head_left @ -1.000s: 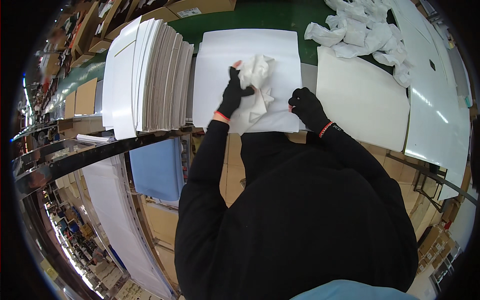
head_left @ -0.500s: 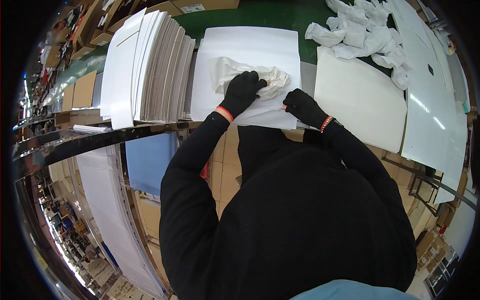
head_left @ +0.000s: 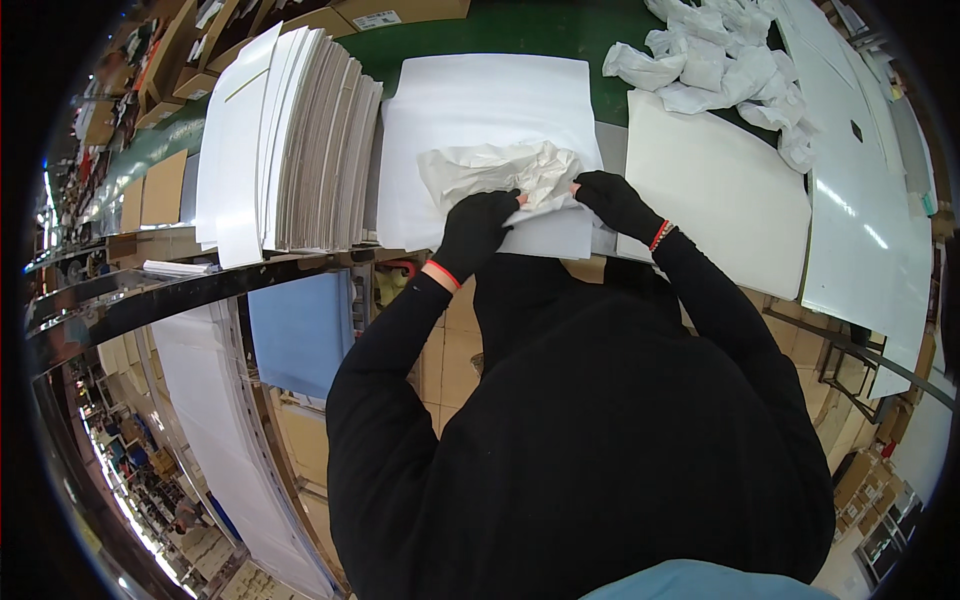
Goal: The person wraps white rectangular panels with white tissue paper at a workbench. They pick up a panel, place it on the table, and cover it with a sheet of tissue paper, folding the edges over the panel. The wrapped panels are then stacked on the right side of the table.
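Note:
Both hands wear black gloves with bare fingertips. A crumpled piece of thin white paper [head_left: 480,168] lies on flat white sheets [head_left: 490,100] in front of me. My left hand [head_left: 478,228] is closed at the near edge of the crumpled paper, its thumb and fingertips on it. My right hand [head_left: 612,200] pinches at the right end of the crumpled paper, beside a raised white paper edge. Whether anything lies inside the crumpled paper is hidden.
A tall stack of white boards [head_left: 310,150] stands at left. To the right lies a large white sheet [head_left: 715,190], with a heap of crumpled white paper [head_left: 715,60] behind it. Cardboard boxes [head_left: 400,10] line the back of the green table [head_left: 500,35].
My left hand has drawn back toward me from the top of the crumpled paper. My right hand has moved slightly away from me, and a paper edge near it is now raised.

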